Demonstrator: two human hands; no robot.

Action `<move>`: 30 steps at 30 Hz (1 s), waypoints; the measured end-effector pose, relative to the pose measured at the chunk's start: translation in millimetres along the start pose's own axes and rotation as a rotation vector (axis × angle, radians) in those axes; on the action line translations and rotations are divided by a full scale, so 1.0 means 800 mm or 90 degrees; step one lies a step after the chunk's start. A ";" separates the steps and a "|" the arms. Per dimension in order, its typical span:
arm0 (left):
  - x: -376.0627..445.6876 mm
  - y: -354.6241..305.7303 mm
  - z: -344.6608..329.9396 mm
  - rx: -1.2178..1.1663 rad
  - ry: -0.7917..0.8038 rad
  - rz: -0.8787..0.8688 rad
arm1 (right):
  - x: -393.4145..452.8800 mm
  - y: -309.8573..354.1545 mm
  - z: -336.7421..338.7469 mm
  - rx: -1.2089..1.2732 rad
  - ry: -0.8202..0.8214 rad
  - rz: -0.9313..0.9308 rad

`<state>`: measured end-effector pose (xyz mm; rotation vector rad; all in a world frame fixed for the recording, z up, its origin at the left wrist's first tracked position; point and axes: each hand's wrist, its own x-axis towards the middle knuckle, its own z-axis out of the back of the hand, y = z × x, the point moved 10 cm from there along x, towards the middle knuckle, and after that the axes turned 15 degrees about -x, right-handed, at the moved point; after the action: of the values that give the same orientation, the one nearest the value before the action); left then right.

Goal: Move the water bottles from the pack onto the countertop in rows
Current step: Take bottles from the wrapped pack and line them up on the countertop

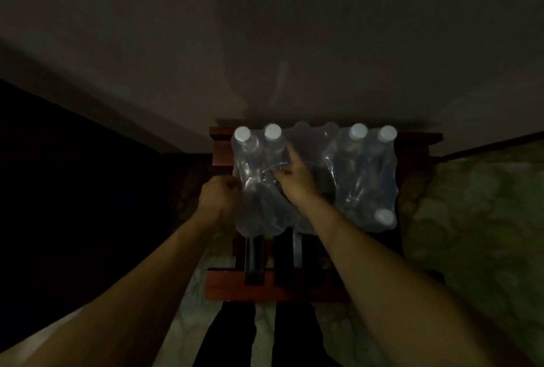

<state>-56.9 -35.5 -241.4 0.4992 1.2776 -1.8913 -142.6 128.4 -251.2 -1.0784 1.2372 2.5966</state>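
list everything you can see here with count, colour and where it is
pack of water bottles: one, clear shrink-wrap, sitting on the wooden stand at centre, wrap torn open in the middle
bottle caps: five visible, white, four along the far edge of the pack, one at its near right corner
wooden stand: one, reddish-brown with dark slats, under the pack
wall: one, dim grey, behind the stand
patterned surface: one, greenish, right of the stand
left hand: one, fingers curled at the pack's left edge, seemingly gripping the wrap
right hand: one, reaching into the torn middle of the pack, fingers on the wrap; grip too dim to tell
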 end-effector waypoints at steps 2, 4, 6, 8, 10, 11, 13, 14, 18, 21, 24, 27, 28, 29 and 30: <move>0.008 0.012 -0.004 -0.117 -0.013 0.025 | 0.014 0.004 -0.002 0.005 -0.007 0.020; 0.012 0.025 -0.009 -0.244 -0.019 0.051 | 0.023 0.008 -0.005 0.018 -0.019 0.033; 0.013 0.035 -0.011 -0.329 -0.033 0.064 | 0.027 0.013 -0.004 0.035 -0.060 0.044; 0.013 0.036 -0.011 -0.368 -0.045 0.064 | 0.031 0.017 0.004 0.049 -0.130 0.047; 0.014 0.031 -0.016 -0.420 -0.035 0.065 | 0.035 0.025 0.017 0.018 -0.219 0.036; 0.013 0.027 -0.019 -0.450 -0.027 0.066 | 0.036 0.029 0.023 -0.010 -0.256 0.030; 0.013 0.021 -0.026 -0.504 -0.015 0.071 | 0.033 0.038 0.030 -0.061 -0.302 0.033; 0.012 0.018 -0.031 -0.529 -0.007 0.077 | 0.030 0.041 0.033 -0.081 -0.312 0.042; 0.010 0.017 -0.041 -0.592 0.006 0.104 | 0.012 0.035 0.034 -0.162 -0.261 0.062; 0.012 0.021 -0.036 -0.598 -0.008 0.100 | -0.008 0.030 0.037 -0.250 -0.248 0.079; 0.016 0.023 -0.026 -0.569 -0.029 0.103 | -0.024 0.024 0.035 -0.290 -0.215 0.107; 0.017 0.006 0.027 -0.357 -0.235 0.026 | -0.027 0.029 0.022 -0.344 -0.143 0.157; 0.012 -0.011 0.043 -0.343 -0.289 -0.035 | -0.025 0.034 0.018 -0.359 -0.131 0.173; 0.009 -0.031 0.050 -0.354 -0.292 -0.100 | -0.022 0.038 0.016 -0.369 -0.127 0.182; 0.010 -0.051 0.049 -0.344 -0.260 -0.157 | -0.018 0.043 0.015 -0.377 -0.129 0.188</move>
<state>-90.0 -66.6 -206.3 -0.3222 1.5297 -1.6236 -150.0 117.1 -214.7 -0.6910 0.6296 3.3159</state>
